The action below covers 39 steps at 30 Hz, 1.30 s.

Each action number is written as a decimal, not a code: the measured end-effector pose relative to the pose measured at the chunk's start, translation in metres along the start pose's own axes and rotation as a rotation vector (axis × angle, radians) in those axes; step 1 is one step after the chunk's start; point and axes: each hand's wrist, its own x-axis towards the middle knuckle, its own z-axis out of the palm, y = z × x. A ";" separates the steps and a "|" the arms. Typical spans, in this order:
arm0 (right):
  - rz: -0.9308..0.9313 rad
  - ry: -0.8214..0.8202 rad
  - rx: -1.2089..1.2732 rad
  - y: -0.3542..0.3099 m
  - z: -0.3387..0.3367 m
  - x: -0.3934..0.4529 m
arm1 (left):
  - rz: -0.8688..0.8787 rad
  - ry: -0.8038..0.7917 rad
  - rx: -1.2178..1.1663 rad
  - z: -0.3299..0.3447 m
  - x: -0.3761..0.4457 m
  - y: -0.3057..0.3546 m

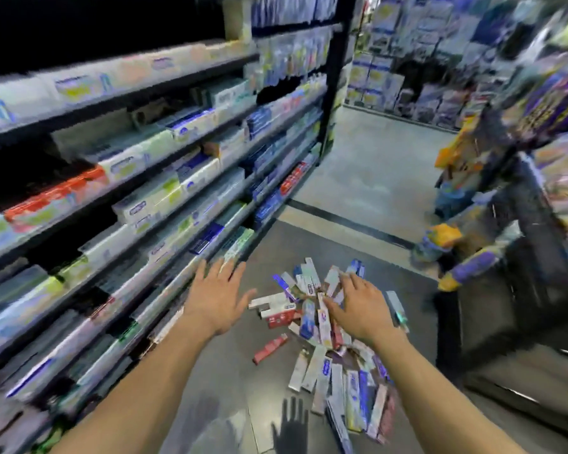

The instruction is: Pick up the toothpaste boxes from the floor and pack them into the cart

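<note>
Toothpaste boxes (pixel 322 326) heaped on floor — under right hand (pixel 358 309), beside left hand (pixel 215 298)

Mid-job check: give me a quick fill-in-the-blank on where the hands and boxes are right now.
1. The toothpaste boxes lie in a pile on the ____.
2. The left hand is ____, fingers spread, holding nothing.
3. The right hand reaches out over the ____ of boxes.
4. The stocked shelves stand on the person's ____ side.

Missing words: floor; open; pile; left

White, blue and red toothpaste boxes (pixel 322 326) on grey floor (pixel 223 371)
</note>
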 end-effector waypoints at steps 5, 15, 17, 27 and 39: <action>0.160 -0.059 0.088 -0.006 0.013 0.032 | 0.154 -0.071 0.003 0.014 0.077 -0.008; 0.419 -0.173 0.260 0.025 0.155 0.109 | 0.420 -0.222 0.008 0.161 0.218 0.037; 0.417 -0.214 0.241 0.044 0.221 0.133 | 0.414 -0.262 0.003 0.225 0.244 0.057; 0.452 -0.326 0.235 0.115 0.556 0.203 | 0.405 -0.250 -0.186 0.584 0.292 0.132; 0.768 -0.183 0.509 0.138 0.760 0.223 | -0.006 -0.459 -0.289 0.793 0.314 0.154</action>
